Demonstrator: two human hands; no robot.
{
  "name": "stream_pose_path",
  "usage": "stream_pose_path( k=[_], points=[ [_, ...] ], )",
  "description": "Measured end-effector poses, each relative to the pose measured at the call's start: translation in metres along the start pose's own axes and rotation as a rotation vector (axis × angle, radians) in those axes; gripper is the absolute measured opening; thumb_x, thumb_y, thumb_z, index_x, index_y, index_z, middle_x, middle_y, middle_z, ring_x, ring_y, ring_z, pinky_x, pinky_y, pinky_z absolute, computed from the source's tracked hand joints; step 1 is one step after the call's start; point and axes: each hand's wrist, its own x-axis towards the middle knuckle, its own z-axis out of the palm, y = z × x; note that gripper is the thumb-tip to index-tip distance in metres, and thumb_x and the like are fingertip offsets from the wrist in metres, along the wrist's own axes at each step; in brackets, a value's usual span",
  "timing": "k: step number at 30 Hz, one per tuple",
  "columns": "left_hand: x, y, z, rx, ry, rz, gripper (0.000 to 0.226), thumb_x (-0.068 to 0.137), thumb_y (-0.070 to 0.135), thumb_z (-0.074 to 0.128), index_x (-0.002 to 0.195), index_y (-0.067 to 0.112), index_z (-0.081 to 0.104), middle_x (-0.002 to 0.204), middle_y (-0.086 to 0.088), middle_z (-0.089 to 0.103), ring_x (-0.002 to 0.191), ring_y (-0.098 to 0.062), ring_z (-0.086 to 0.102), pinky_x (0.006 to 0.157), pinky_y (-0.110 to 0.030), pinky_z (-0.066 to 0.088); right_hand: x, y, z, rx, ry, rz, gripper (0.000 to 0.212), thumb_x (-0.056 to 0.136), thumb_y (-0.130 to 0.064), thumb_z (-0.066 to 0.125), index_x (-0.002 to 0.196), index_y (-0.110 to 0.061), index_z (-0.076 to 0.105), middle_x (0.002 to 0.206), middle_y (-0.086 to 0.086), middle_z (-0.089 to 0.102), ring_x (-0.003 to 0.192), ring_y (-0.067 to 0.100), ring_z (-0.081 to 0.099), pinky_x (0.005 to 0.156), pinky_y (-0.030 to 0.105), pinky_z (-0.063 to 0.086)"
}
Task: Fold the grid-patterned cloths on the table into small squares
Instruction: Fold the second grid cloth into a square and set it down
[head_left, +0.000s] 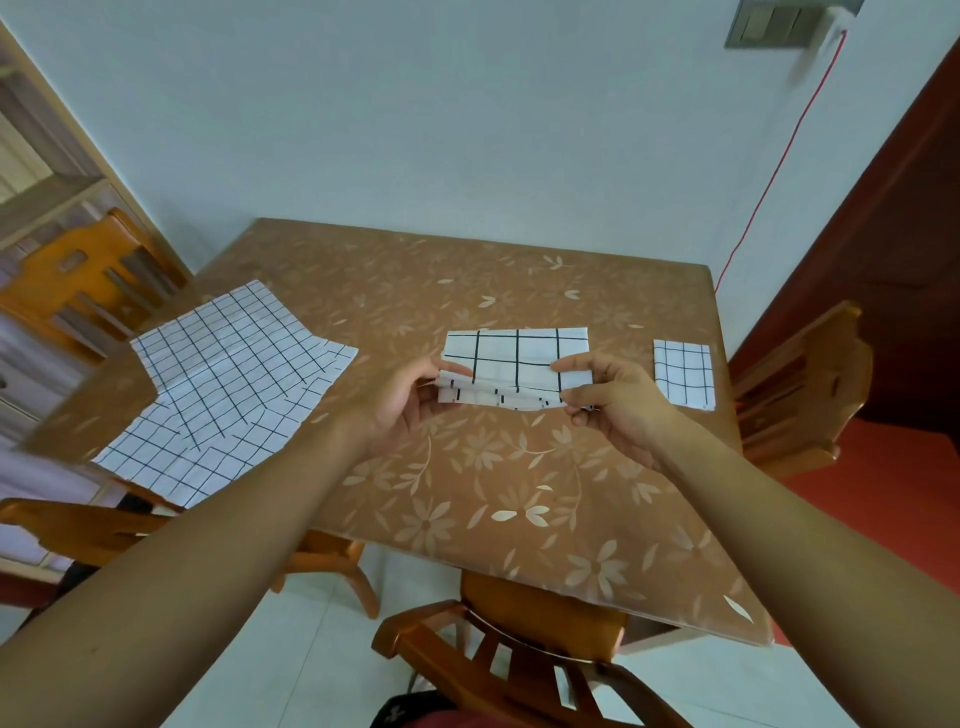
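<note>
On the flowered table (519, 493), a large unfolded cloth (228, 384) lay at the left. Mid-table, a half-folded cloth (519, 358) was pinched at its ends by the left hand (400, 405) and right hand (618, 405). A small folded square (683, 373) lay far right.

On brown floral desk (467, 493): unfolded grid cloths (228, 384) spread at left, reaching the edge; small folded square (683, 374) flat at right.

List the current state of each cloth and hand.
held cloth: partly folded strip, pinched at both ends
small cloth: folded, lying flat, right side of table
spread cloth: unfolded, flat, table's left side
left hand: pinching held cloth's left end
right hand: pinching its right end
</note>
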Motion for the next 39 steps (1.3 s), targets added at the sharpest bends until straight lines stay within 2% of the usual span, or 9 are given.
stream_pose_path(
  k=[4,9,12,18,26,30,33,37,39],
  points=[
    [0.001,-0.003,-0.005,0.106,0.033,0.021,0.026,0.102,0.025,0.060,0.096,0.005,0.076,0.094,-0.007,0.073,0.087,-0.017,0.070,0.078,-0.029,0.058,0.002,0.005,0.001,-0.099,0.016,-0.044,0.033,0.086,0.015,0.062,0.104,-0.011,0.074,0.097,0.011,0.068,0.073,0.022,0.061,0.063,0.030,0.050],
    [0.002,-0.007,-0.005,0.342,0.062,0.146,0.020,0.088,0.003,0.075,0.103,0.017,0.073,0.100,-0.002,0.069,0.083,-0.012,0.065,0.064,-0.017,0.053,0.003,0.007,0.003,-0.206,0.025,-0.093,0.034,0.085,0.015,0.062,0.099,-0.014,0.075,0.091,0.003,0.070,0.077,0.019,0.065,0.071,0.035,0.055],
    [-0.001,-0.004,-0.004,0.339,-0.016,0.147,0.038,0.085,-0.007,0.073,0.111,0.022,0.071,0.120,-0.006,0.067,0.103,-0.016,0.067,0.074,-0.023,0.056,0.005,0.008,0.002,-0.175,0.009,-0.090,0.041,0.082,0.019,0.059,0.097,-0.015,0.075,0.116,0.017,0.070,0.094,0.033,0.068,0.074,0.040,0.058],
    [0.005,-0.005,-0.010,0.190,-0.068,0.112,0.038,0.090,0.004,0.069,0.120,0.028,0.071,0.131,-0.013,0.066,0.121,-0.036,0.064,0.110,-0.056,0.046,0.011,0.012,0.000,-0.199,0.016,-0.112,0.049,0.079,0.021,0.058,0.097,-0.021,0.076,0.122,0.016,0.068,0.112,0.043,0.065,0.081,0.045,0.057],
    [-0.002,-0.003,-0.005,0.662,0.052,0.202,0.060,0.088,0.006,0.075,0.139,0.033,0.057,0.117,0.019,0.054,0.097,-0.005,0.068,0.074,-0.015,0.059,0.013,0.020,-0.004,-0.440,0.011,-0.103,0.033,0.089,-0.019,0.071,0.115,-0.039,0.071,0.101,0.013,0.076,0.088,0.040,0.070,0.086,0.050,0.059],
    [-0.002,-0.007,-0.012,0.764,0.060,0.184,0.072,0.088,0.010,0.077,0.149,0.035,0.047,0.117,0.017,0.053,0.089,0.000,0.066,0.058,-0.005,0.048,0.016,0.025,0.000,-0.562,0.053,-0.117,0.035,0.094,-0.012,0.068,0.124,-0.030,0.067,0.074,0.009,0.060,0.055,0.013,0.053,0.054,0.024,0.046],
    [0.001,-0.016,-0.019,0.805,0.018,0.108,0.077,0.089,0.011,0.076,0.152,0.038,0.040,0.116,0.009,0.063,0.087,0.000,0.065,0.055,-0.003,0.045,0.018,0.034,0.002,-0.635,0.023,-0.086,0.054,0.090,-0.010,0.072,0.135,-0.036,0.057,0.090,0.004,0.065,0.068,0.024,0.062,0.065,0.035,0.058],
    [0.013,-0.031,-0.031,0.880,-0.076,0.047,0.083,0.090,0.010,0.074,0.157,0.032,0.030,0.110,0.006,0.065,0.082,-0.004,0.065,0.054,-0.005,0.046,0.022,0.050,0.006,-0.723,-0.021,-0.096,0.076,0.088,-0.008,0.076,0.153,-0.027,0.042,0.148,-0.012,0.039,0.071,0.009,0.057,0.065,0.022,0.053],
    [0.028,-0.045,-0.041,0.911,-0.096,0.031,0.084,0.089,0.012,0.075,0.157,0.032,0.030,0.105,0.006,0.065,0.078,-0.005,0.064,0.055,-0.008,0.048,0.027,0.060,0.010,-0.780,-0.018,-0.055,0.080,0.088,-0.008,0.076,0.156,-0.025,0.038,0.153,-0.011,0.030,0.072,0.008,0.057,0.064,0.018,0.053]
  ],
)
